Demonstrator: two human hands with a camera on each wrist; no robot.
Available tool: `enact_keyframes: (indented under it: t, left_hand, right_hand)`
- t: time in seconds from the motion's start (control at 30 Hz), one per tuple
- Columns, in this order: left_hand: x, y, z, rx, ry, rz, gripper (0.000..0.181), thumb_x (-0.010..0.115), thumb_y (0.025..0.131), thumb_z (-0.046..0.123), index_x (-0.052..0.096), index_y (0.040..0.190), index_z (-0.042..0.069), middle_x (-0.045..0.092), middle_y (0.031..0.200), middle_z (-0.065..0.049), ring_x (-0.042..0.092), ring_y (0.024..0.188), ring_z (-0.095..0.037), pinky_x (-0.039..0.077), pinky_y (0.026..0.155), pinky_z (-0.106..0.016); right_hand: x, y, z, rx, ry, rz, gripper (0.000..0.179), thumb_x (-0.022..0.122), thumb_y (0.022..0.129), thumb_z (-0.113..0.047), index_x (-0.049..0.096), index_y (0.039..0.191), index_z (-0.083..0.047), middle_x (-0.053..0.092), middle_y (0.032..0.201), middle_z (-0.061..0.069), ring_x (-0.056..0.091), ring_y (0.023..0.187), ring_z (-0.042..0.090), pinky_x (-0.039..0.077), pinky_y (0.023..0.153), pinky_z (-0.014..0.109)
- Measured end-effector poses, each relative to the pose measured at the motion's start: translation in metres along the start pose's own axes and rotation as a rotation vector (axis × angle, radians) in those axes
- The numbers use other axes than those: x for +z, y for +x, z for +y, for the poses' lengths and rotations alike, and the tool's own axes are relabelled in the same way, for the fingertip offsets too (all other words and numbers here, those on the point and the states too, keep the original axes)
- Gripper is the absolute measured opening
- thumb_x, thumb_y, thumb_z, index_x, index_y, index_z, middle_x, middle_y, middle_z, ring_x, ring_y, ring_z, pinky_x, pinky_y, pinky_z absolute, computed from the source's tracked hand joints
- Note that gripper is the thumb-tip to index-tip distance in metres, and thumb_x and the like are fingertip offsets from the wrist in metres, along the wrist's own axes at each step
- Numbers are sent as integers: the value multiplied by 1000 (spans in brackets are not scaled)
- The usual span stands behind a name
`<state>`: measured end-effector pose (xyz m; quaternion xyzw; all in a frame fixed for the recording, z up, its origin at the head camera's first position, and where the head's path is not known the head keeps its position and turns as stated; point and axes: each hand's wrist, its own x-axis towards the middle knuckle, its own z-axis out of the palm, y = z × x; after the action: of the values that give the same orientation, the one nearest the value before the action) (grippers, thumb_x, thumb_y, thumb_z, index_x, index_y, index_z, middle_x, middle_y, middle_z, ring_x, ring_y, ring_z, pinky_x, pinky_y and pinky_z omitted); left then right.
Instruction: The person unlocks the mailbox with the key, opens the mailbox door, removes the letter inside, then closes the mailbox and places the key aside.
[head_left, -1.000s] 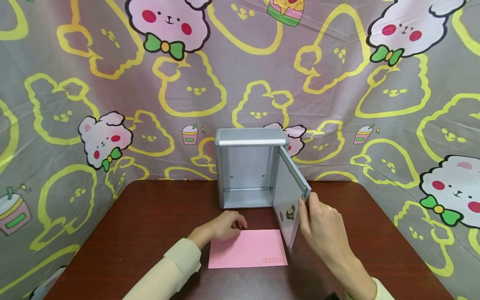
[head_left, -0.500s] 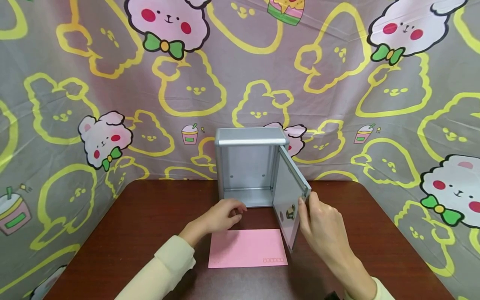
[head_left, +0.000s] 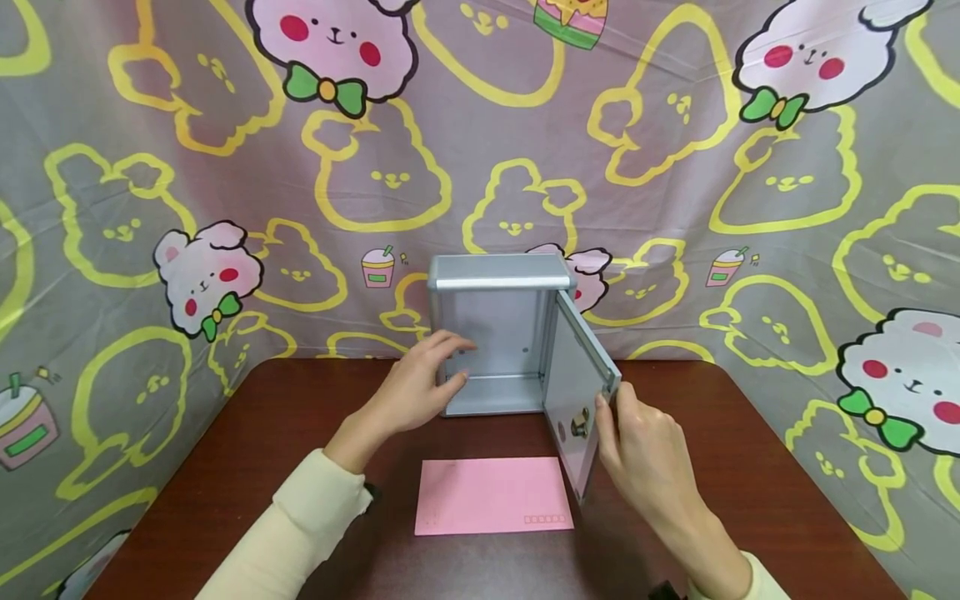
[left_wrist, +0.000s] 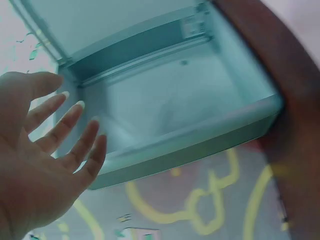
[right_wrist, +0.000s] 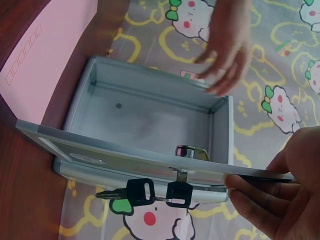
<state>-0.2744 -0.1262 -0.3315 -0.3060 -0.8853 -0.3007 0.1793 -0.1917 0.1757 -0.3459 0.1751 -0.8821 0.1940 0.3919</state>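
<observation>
A grey metal box (head_left: pixel 501 273) stands upright on the table, its front uncovered and nothing visible inside. Its hinged door (head_left: pixel 581 392) is swung out to the right. My right hand (head_left: pixel 651 454) pinches the door's free edge between thumb and fingers. In the right wrist view, a key sits in the door's lock (right_wrist: pixel 185 151), with a second black-headed key (right_wrist: pixel 140 192) hanging from it. My left hand (head_left: pixel 408 385) is raised before the box's left side, fingers spread and holding nothing. A pink envelope (head_left: pixel 493 496) lies flat on the table in front of the box.
The dark reddish-brown table (head_left: pixel 285 433) has rounded back corners. Behind and beside it hangs a grey cloth (head_left: pixel 645 150) printed with cartoon animals and yellow outlines. The door juts forward, close to the envelope's right edge.
My left hand has lifted off the envelope and moved up and forward to the box's opening, its fingers spreading. The right hand and door have stayed in place.
</observation>
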Motion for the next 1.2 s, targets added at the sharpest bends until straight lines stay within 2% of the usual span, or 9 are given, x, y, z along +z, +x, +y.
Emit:
enact_keyframes:
  t: [0.13,0.27,0.4,0.5,0.63,0.73,0.97,1.07,1.2]
  left_hand:
    - [-19,14,9,38,16,135,37,72,95,25,67,129,13,62,127,-1,59,113,-21,53,87,-43]
    - [-37,32,12,28,52,257,48,77,91,37,66,131,12,61,130,-3,58,116,-23,54,78,-47]
    - [-49,53,9,-28,98,296,58,74,91,48,64,137,14,58,138,-4,57,122,-24,54,81,-50]
    - [-56,66,2,-81,126,253,63,67,94,55,59,144,18,51,148,-3,53,127,-24,52,91,-50]
    - [-59,79,-7,-145,157,148,72,52,97,64,46,155,21,38,161,0,45,140,-28,44,108,-54]
    - [-60,85,-14,-169,176,72,76,41,100,67,36,161,22,30,166,3,38,146,-34,36,114,-59]
    - [-59,95,-31,-166,215,-67,72,23,105,64,27,164,24,21,170,5,30,153,-30,28,119,-60]
    - [-58,97,-37,-151,225,-95,68,21,107,60,27,164,23,21,170,5,28,153,-28,26,121,-57]
    - [-56,100,-45,-138,221,-97,65,20,108,55,28,164,23,21,170,6,25,155,-26,22,124,-53]
  right_hand:
    - [-1,0,0,2,-1,-9,27,63,96,-8,44,77,-7,32,55,-6,31,46,12,27,43,27]
    - [-1,0,-1,2,-1,-8,27,63,96,-7,44,77,-7,31,55,-5,31,47,12,27,43,27]
    - [-1,1,-2,-2,-5,1,26,64,95,-6,44,77,-6,32,55,-5,32,47,13,28,43,28]
    - [-1,1,-2,-4,-6,5,25,64,95,-6,45,78,-7,32,55,-5,33,47,13,29,43,29]
    - [-1,1,-3,-1,-3,5,24,64,95,-7,46,79,-7,33,55,-6,33,47,13,29,43,29]
    - [0,1,-3,-2,-4,7,24,64,95,-7,47,79,-7,34,55,-6,33,47,13,30,43,29]
    - [1,0,-2,-7,-5,7,26,64,95,-7,45,78,-7,33,55,-6,33,46,14,30,44,30]
    - [1,0,-1,-5,-9,10,26,64,95,-7,45,78,-7,33,55,-6,33,46,14,30,43,30]
    - [1,0,-1,-7,-8,15,25,64,95,-7,45,78,-7,33,55,-6,33,46,14,29,43,30]
